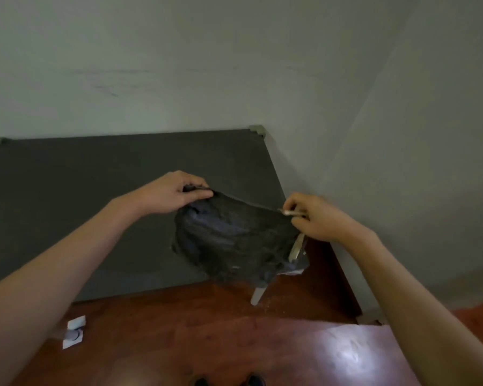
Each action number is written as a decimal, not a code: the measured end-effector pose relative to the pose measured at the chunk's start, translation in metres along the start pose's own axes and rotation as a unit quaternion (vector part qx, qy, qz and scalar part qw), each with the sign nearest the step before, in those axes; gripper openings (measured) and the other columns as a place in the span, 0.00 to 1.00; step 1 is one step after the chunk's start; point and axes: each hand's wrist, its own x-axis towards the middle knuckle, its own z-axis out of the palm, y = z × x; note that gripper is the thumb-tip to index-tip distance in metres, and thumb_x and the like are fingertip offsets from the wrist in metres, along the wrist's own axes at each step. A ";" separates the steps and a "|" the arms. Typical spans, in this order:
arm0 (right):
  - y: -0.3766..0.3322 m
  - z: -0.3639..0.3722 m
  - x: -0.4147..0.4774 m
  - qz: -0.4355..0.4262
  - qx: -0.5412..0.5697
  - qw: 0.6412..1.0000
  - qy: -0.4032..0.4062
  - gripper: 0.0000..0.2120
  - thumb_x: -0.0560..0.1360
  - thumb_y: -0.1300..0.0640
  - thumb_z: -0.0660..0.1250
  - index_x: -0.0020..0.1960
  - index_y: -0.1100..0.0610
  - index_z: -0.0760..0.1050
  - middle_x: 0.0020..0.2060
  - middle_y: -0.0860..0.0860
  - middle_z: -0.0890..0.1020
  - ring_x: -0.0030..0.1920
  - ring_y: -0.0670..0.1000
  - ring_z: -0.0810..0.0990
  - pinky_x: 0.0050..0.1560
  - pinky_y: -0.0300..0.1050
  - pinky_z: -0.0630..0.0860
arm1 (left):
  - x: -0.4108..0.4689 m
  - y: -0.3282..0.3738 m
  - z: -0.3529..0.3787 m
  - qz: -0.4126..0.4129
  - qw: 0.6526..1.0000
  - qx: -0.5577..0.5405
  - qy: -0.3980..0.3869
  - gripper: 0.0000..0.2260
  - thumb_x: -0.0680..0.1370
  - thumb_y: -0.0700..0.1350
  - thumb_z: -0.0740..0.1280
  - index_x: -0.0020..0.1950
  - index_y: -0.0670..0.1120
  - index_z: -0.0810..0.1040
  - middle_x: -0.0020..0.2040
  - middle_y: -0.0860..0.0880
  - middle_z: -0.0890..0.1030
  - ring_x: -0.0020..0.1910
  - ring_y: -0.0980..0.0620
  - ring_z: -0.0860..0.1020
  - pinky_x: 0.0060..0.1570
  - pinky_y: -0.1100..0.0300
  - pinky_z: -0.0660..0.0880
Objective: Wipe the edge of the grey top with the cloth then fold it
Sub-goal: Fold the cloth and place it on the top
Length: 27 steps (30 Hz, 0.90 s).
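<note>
A dark grey cloth [234, 240] with a pale trim along one edge hangs in the air, stretched between both hands. My left hand [170, 193] pinches its upper left corner. My right hand [315, 218] pinches the upper right corner at the pale trim. The cloth sags below the hands and hides the near right corner of the grey top [95, 207], which lies flat below it with its back edge against the wall.
A pale wall [234, 65] rises behind and to the right of the top. Reddish wooden floor [207, 344] lies below, with a small white object [74, 331] at the left. A pale leg [258, 295] shows under the cloth.
</note>
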 end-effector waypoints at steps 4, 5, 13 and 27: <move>0.003 -0.011 0.027 -0.040 0.012 0.999 -0.022 0.10 0.73 0.59 0.65 0.53 0.51 0.72 0.40 0.50 0.77 0.38 0.46 0.76 0.35 0.40 0.71 | 0.014 -0.017 -0.016 -0.018 1.000 0.002 -0.015 0.09 0.77 0.47 0.62 0.38 0.50 0.77 0.33 0.50 0.77 0.34 0.61 0.73 0.39 0.63 0.70; 0.005 -0.015 0.035 -0.037 -0.004 0.998 -0.040 0.10 0.71 0.58 0.67 0.52 0.52 0.73 0.39 0.50 0.77 0.37 0.47 0.76 0.36 0.42 0.71 | 0.019 -0.023 -0.018 -0.020 1.000 0.002 -0.017 0.10 0.77 0.47 0.62 0.36 0.52 0.75 0.31 0.52 0.75 0.32 0.64 0.72 0.37 0.66 0.69; 0.042 -0.018 0.134 0.076 -0.176 0.976 -0.102 0.07 0.71 0.60 0.69 0.49 0.59 0.77 0.45 0.56 0.78 0.46 0.55 0.74 0.41 0.41 0.67 | 0.092 -0.106 -0.015 -0.143 0.989 0.040 -0.001 0.13 0.78 0.47 0.61 0.44 0.38 0.77 0.35 0.41 0.77 0.31 0.49 0.75 0.32 0.60 0.72; 0.102 0.081 0.130 0.018 -0.186 0.982 -0.001 0.08 0.70 0.66 0.64 0.49 0.60 0.74 0.49 0.58 0.76 0.48 0.58 0.75 0.44 0.50 0.73 | 0.072 -0.175 0.060 -0.098 0.988 0.117 -0.021 0.09 0.72 0.41 0.70 0.52 0.44 0.83 0.49 0.41 0.84 0.51 0.44 0.81 0.51 0.60 0.71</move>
